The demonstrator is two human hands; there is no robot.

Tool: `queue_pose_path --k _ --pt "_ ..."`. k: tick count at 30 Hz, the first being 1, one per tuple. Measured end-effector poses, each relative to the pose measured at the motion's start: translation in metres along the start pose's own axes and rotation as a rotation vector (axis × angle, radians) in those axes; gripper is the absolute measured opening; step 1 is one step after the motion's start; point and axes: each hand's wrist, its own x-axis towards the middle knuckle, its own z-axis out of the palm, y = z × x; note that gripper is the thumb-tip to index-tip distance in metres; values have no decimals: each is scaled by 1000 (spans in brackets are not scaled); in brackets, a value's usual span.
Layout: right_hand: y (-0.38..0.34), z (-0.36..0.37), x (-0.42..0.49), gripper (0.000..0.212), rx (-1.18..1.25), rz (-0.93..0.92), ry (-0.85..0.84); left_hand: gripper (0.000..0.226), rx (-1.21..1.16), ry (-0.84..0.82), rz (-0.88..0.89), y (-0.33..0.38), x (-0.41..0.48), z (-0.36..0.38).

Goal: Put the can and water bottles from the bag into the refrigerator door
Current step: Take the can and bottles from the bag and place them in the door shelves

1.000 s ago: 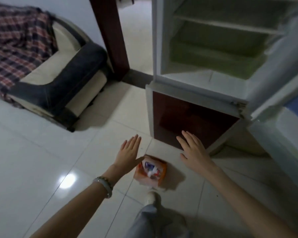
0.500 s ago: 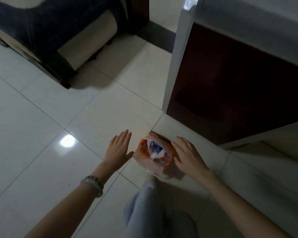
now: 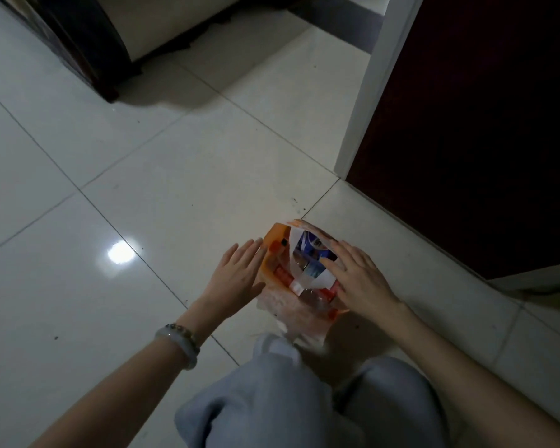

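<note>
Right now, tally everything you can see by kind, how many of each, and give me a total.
Hands: 2, the left hand and the right hand
Bag: 1, the orange bag on the floor
Bracelet: 1, the bracelet on the left wrist
Sofa: 1, the sofa
Refrigerator: 1, the refrigerator
Drinks in the bag: too jumbled to count
Total: 6

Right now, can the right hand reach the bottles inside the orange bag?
Probably yes. The right hand rests on the rim of the bag, its fingers lying over the open mouth. The bottles show just below, with nothing covering them.
</note>
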Motion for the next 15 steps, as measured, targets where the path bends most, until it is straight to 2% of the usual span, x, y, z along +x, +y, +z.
queue_pose_path --k 7,10,15 --pt "20 -15 -4 26 105 110 194 74 7 22 41 12 1 21" --pt "29 -40 -5 20 127 129 242 75 -1 24 94 19 13 17" --pt "40 -82 -3 11 225 193 422 74 26 35 153 29 36 18"
